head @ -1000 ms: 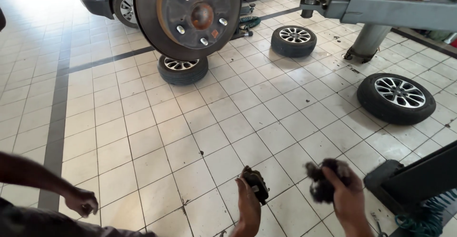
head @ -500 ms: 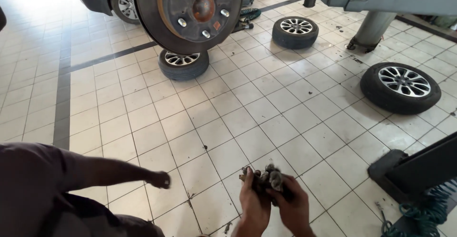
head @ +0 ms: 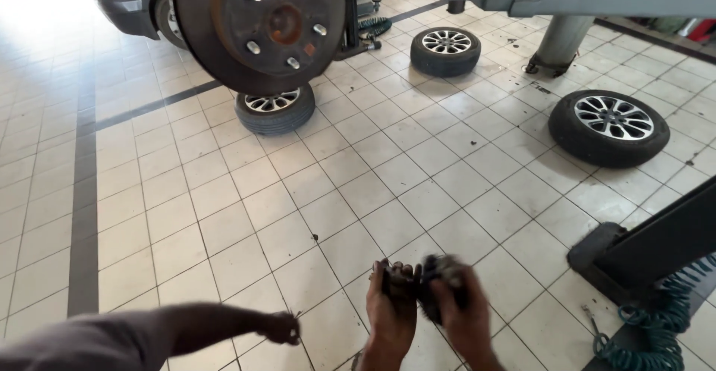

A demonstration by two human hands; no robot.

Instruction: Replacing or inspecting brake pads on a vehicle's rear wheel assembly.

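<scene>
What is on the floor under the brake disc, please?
A wheel lies flat on the tiles below the brake disc. The disc covers the wheel's far edge, so whatever lies right behind it cannot be seen.

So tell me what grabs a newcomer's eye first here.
The big rusty brake disc with its bare studs hangs at top centre. Three loose wheels lie flat on the tiled floor, the nearest at right. Low in front, the left hand and right hand press small dark parts together.

Daylight glare washes the upper left; the right hand [head: 466, 313] blurs.
</scene>
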